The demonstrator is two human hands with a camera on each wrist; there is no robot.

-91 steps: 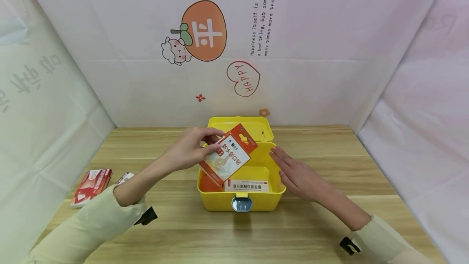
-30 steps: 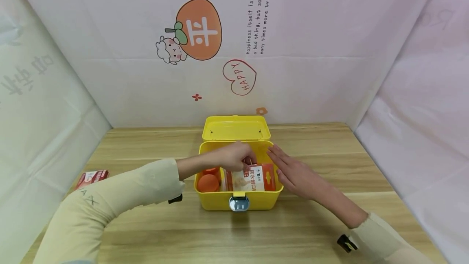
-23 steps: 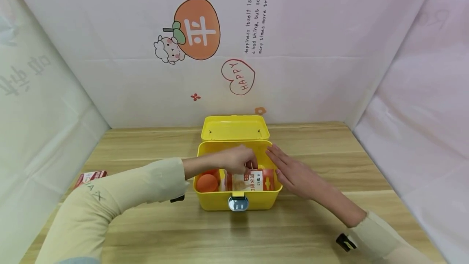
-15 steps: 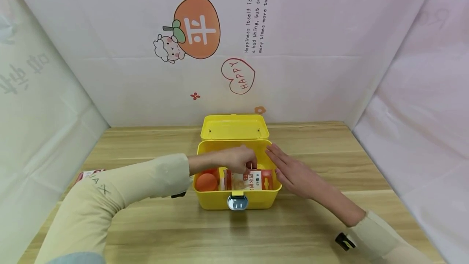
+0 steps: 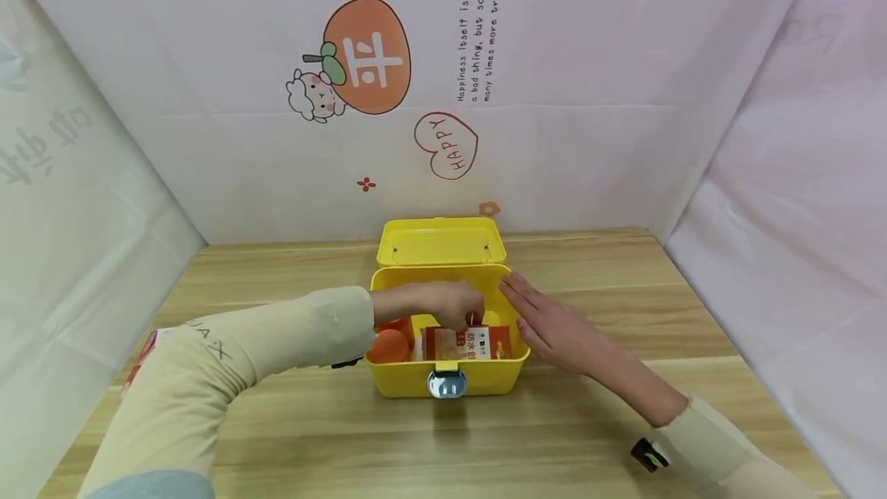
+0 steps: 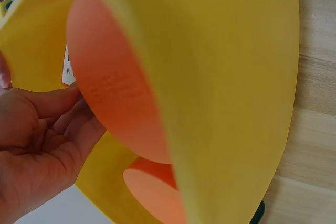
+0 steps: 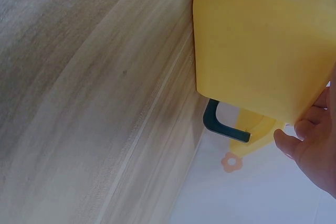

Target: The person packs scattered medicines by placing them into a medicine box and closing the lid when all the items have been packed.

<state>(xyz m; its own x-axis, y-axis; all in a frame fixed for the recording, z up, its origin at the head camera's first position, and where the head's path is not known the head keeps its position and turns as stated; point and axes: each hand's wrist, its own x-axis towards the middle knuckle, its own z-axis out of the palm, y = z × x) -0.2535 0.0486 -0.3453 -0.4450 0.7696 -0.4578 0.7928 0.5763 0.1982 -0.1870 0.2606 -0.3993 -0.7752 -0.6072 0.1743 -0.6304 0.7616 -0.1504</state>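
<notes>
A yellow storage box (image 5: 409,385) stands on the table with its lid (image 5: 441,242) raised at the back. My left hand (image 5: 459,305) reaches into it and pinches the top edge of a red and white box of adhesive bandages (image 5: 478,343), low behind the front wall. In the left wrist view, my thumb and fingers (image 6: 46,145) are partly hidden by an orange round-topped container (image 6: 113,82). My right hand (image 5: 554,329) has straight fingers resting against the right rim; the right wrist view shows it beside the yellow wall (image 7: 262,40).
Orange round-topped containers (image 5: 389,346) fill the left end of the storage box. A red and white carton (image 5: 141,359) lies at the table's left, mostly covered by my sleeve. A metal latch (image 5: 446,384) hangs at the front. A dark green handle (image 7: 226,124) shows behind.
The bandage box has gone from tilted above the storage box to down inside it, turned sideways. Over the last second it has sunk slightly with my left hand. My right hand stays at the rim.
</notes>
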